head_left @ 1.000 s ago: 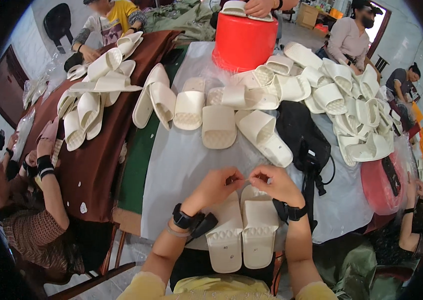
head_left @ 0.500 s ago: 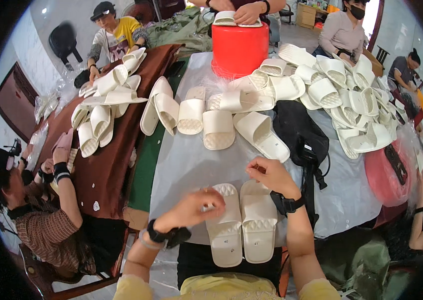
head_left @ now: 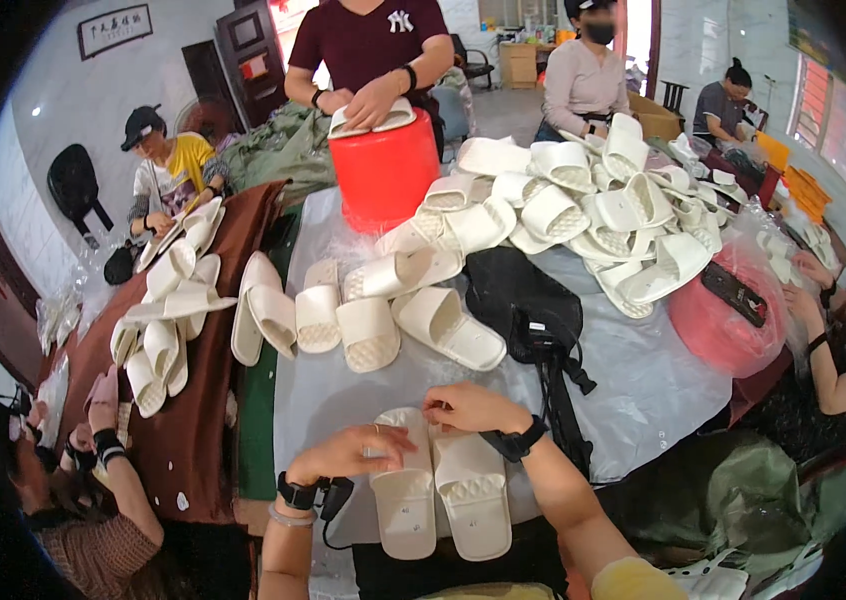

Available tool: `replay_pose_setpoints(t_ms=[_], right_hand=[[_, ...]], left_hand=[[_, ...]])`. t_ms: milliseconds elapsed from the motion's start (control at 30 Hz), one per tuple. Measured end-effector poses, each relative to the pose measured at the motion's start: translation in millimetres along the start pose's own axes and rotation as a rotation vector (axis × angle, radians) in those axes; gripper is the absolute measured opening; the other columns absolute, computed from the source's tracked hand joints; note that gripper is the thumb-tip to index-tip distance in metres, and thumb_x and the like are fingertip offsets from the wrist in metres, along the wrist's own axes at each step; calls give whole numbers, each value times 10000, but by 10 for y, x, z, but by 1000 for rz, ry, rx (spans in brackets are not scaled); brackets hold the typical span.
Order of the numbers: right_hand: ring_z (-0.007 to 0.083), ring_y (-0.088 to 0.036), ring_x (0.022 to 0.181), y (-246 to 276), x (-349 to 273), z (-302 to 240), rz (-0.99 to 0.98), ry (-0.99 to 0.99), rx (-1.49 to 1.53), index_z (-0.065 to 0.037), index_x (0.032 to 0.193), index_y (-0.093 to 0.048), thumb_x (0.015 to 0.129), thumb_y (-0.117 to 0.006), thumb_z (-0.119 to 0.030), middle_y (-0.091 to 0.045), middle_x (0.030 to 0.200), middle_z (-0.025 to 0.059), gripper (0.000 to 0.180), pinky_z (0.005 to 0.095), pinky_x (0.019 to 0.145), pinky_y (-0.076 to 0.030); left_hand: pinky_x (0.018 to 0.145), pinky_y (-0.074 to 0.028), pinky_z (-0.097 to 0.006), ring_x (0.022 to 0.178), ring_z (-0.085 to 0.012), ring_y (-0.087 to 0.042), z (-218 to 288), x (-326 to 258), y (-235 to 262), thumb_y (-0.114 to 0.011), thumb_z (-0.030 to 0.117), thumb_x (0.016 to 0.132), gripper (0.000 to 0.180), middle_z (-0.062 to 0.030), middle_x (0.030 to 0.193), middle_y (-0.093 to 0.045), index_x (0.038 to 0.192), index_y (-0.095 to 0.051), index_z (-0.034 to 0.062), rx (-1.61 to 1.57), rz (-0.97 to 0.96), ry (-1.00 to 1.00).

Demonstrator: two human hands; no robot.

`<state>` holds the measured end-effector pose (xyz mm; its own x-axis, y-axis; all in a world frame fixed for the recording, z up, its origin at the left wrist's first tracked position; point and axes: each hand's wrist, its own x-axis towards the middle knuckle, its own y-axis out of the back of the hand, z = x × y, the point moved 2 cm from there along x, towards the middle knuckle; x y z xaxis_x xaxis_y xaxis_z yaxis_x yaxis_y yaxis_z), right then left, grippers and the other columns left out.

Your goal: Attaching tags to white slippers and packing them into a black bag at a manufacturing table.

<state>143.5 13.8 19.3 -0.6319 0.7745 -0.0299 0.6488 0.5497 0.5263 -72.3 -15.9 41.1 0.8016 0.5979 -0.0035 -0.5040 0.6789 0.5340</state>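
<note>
A pair of cream slippers lies side by side at the near table edge, soles down: a left slipper (head_left: 405, 515) and a right slipper (head_left: 476, 515). Over the strap of the left one is my left hand (head_left: 363, 450), its fingers loosely bent and apart, with nothing visible in them. My right hand (head_left: 471, 406) is at the toe end of the pair, fingers curled down with the tips close together. Whether something small sits between those tips is hidden. Dark bands circle both wrists.
Several loose slippers (head_left: 368, 335) lie beyond my hands, near a black bag (head_left: 523, 300). A slipper heap (head_left: 633, 205) covers the far right, beside a pink bundle (head_left: 718, 335) with a phone on it. Beyond, a co-worker handles slippers on a red stool (head_left: 383, 175). Others sit around.
The view has swung right and tilted up, so things appear farther left and lower. My right hand has come inward over the slippers' toe ends; my left stays over the left slipper.
</note>
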Motion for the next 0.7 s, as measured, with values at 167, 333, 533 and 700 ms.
replay_pose_setpoints(t_ms=[167,333,533,700], right_hand=[[267,-605,700,0,9,4,261,140,50,-14,883,-582,822,-575,-182,-622,770,139,179,342,622,-461],[267,-606,709,-49,-4,-96,318,157,-92,-39,850,-609,809,-583,-181,-622,769,124,150,349,626,-461],[295,-598,737,-116,6,-116,263,156,-81,-87,837,-602,812,-562,-236,-623,793,101,156,377,633,-458],[334,-568,745,-96,121,21,467,222,-60,-90,781,-580,757,-552,-245,-584,763,123,159,426,605,-436]], left_hand=[[574,-453,-280,697,-155,-574,-137,299,60,-624,90,797,91,-88,834,-653,872,-646,41,100,444,299],[564,-424,-268,595,-139,-525,-276,205,4,-627,89,795,143,-83,762,-618,922,-627,24,184,469,154],[620,-445,-240,674,-96,-545,-311,230,-79,-614,67,817,131,-73,767,-617,928,-603,-2,-16,364,203],[602,-429,-238,695,-95,-504,-463,250,-63,-596,51,837,70,-3,760,-532,886,-572,8,-327,364,203]])
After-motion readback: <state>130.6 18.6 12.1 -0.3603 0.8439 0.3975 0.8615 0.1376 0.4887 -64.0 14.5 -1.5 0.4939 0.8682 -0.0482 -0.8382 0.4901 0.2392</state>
